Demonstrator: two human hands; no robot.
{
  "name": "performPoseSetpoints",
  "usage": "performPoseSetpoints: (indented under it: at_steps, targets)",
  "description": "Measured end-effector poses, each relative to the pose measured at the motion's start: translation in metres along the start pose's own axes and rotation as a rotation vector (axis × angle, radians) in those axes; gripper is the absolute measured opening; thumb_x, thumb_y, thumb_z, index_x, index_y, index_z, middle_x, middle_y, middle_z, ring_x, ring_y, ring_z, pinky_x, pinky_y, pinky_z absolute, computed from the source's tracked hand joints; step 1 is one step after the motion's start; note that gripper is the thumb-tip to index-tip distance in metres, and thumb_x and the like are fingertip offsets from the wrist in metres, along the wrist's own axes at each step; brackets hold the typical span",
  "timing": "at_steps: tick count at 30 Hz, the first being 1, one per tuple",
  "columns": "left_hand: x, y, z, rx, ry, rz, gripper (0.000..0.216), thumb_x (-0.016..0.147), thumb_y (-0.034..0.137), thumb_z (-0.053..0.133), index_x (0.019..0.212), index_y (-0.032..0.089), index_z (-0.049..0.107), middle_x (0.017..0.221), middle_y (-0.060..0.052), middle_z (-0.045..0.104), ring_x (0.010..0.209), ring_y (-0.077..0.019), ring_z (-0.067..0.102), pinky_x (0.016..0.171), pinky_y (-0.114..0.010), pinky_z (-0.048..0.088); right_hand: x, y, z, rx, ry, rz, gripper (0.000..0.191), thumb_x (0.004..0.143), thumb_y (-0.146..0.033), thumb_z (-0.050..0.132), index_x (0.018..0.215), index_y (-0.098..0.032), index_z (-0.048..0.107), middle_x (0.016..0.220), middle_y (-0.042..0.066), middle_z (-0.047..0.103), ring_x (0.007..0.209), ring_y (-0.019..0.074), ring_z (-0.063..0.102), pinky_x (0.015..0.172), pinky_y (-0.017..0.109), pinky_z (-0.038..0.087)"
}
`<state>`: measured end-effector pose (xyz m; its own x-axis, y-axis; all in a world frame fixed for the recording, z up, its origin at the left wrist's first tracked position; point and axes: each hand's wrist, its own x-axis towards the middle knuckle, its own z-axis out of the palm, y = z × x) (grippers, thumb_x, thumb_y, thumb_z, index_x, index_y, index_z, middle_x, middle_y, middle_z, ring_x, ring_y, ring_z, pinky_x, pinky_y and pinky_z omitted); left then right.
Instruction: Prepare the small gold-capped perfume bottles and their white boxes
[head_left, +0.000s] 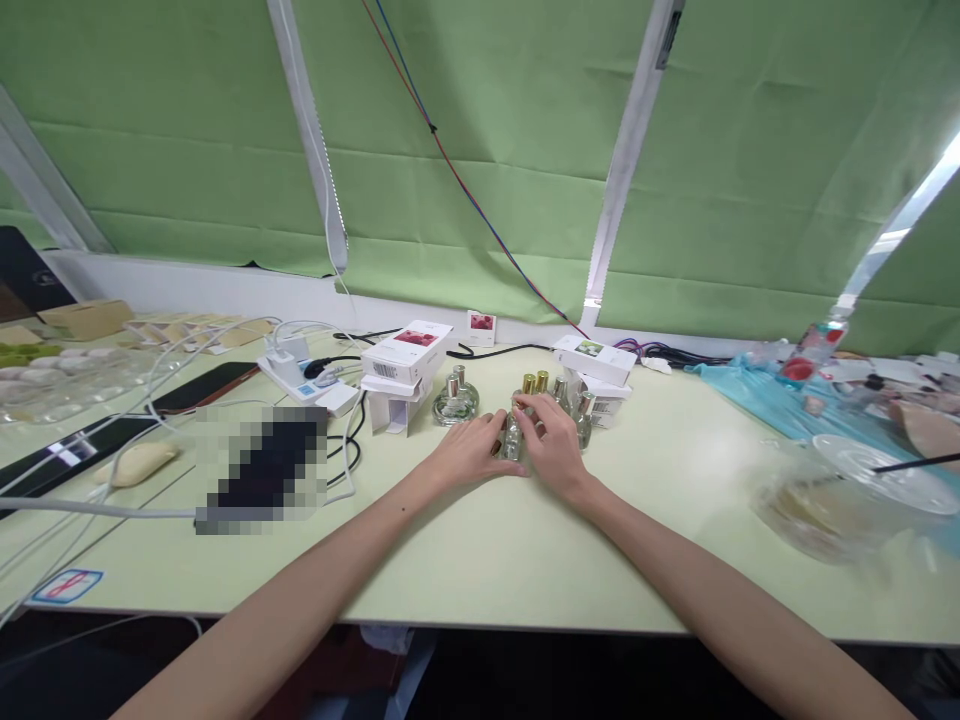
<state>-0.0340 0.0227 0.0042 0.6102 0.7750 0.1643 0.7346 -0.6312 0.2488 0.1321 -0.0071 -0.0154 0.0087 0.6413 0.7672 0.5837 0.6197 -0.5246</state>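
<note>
My left hand (471,450) rests low on the table, its thumb stretched out along the front of a clear glass perfume bottle (513,442) and its fingers apart from the thumb. The tips of its fingers are partly hidden. My right hand (555,440) comes from the other side, with thumb and fingers pinched at the top of that same bottle, which stands upright. Just behind my right hand are gold-capped bottles (541,381) and several silver-capped ones, one being a bottle (585,422) at its right. Two round glass perfume bottles (454,403) stand left of my hands.
White boxes (409,352) are stacked at the left, and another white box (596,360) lies on a stack at the right. A power strip (300,378), cables and a blurred-out dark object (262,470) lie left. A lidded plastic cup (832,500) stands right, near blue plastic (757,390).
</note>
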Motion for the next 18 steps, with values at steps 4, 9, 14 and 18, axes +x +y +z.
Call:
performPoseSetpoints:
  at_steps: [4,9,14,18]
  targets:
    - [-0.0002,0.0010,-0.0003,0.021,0.004,0.007,0.073,0.075,0.071,0.064,0.124,0.020,0.047,0.102,-0.011,0.066,0.091,-0.0325,0.066,0.067,-0.033,0.042,0.0005,-0.0013,-0.0012,-0.005,0.007,0.004,0.023,0.100,-0.030,0.048,0.110,-0.021,0.066,0.103,0.008,0.067,0.076,0.0164,0.062,0.070,0.032,0.054]
    - [-0.0015,0.0041,-0.0035,-0.039,0.044,0.001,0.073,0.071,0.068,0.069,0.123,0.020,0.048,0.106,-0.010,0.064,0.090,-0.0306,0.066,0.068,-0.034,0.045,0.0008,-0.0023,-0.0021,0.007,0.023,-0.008,0.022,0.100,-0.029,0.049,0.110,-0.021,0.067,0.103,0.008,0.067,0.076,0.0160,0.062,0.069,0.031,0.055]
    - [-0.0012,0.0059,-0.0044,-0.115,0.129,0.045,0.077,0.074,0.064,0.069,0.136,0.025,0.043,0.117,-0.008,0.060,0.095,-0.0279,0.065,0.074,-0.034,0.047,0.0008,-0.0026,-0.0018,0.010,0.010,-0.019,0.022,0.099,-0.028,0.050,0.110,-0.021,0.068,0.103,0.008,0.066,0.073,0.0146,0.061,0.062,0.028,0.054]
    - [0.0001,0.0058,-0.0038,-0.101,0.133,0.051,0.067,0.078,0.063,0.064,0.130,0.022,0.051,0.105,-0.006,0.060,0.088,-0.0258,0.064,0.070,-0.034,0.046,0.0009,-0.0029,-0.0021,0.023,0.008,-0.040,0.020,0.098,-0.024,0.052,0.109,-0.021,0.069,0.101,0.007,0.066,0.076,0.0147,0.063,0.059,0.026,0.053]
